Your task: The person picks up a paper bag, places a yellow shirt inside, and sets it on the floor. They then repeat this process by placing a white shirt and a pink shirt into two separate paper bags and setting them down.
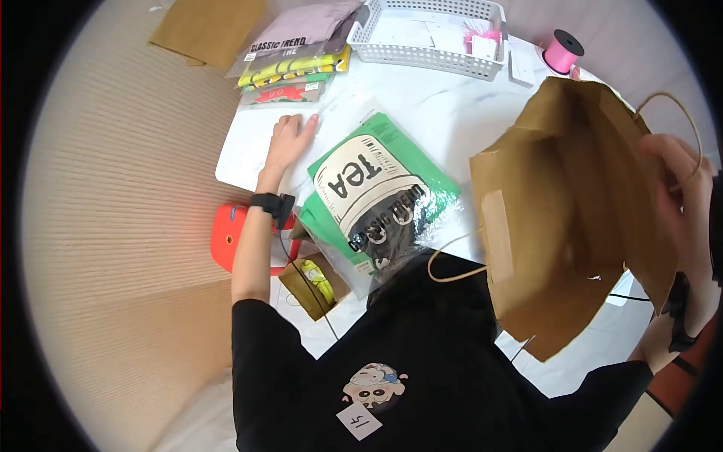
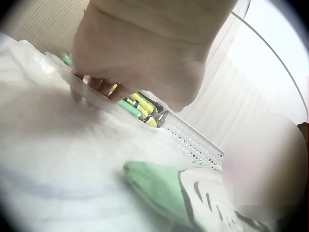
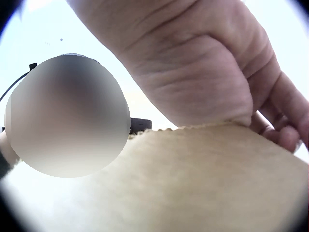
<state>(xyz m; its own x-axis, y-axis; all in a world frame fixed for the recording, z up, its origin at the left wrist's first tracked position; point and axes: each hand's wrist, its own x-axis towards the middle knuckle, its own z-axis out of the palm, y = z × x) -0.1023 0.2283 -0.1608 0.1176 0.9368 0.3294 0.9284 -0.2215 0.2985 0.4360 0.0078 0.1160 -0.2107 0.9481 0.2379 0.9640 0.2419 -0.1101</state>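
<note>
My right hand [image 1: 681, 177] holds a brown paper bag [image 1: 501, 177] by its far right wall, near a twisted handle. The bag is raised and tilted, its mouth toward the head camera. In the right wrist view, the bag's jagged edge [image 3: 207, 126] lies against the base of the palm. My left hand [image 1: 290, 143] rests on the white table [image 1: 241, 154], fingers extended and holding nothing. Between the hands lies a green folded garment [image 1: 437, 177] with a "TEA" print, in a clear plastic sleeve marked "CLASSIC TREND". Its lower end reaches the table's near edge.
Beyond the left hand lies a stack of packaged garments [image 1: 301, 45]. A white perforated basket [image 1: 425, 60] with a pink item stands at the back, near a pink ribbon spool [image 1: 563, 53]. Below the left edge are a red object [image 1: 226, 237] and an open box [image 1: 305, 297].
</note>
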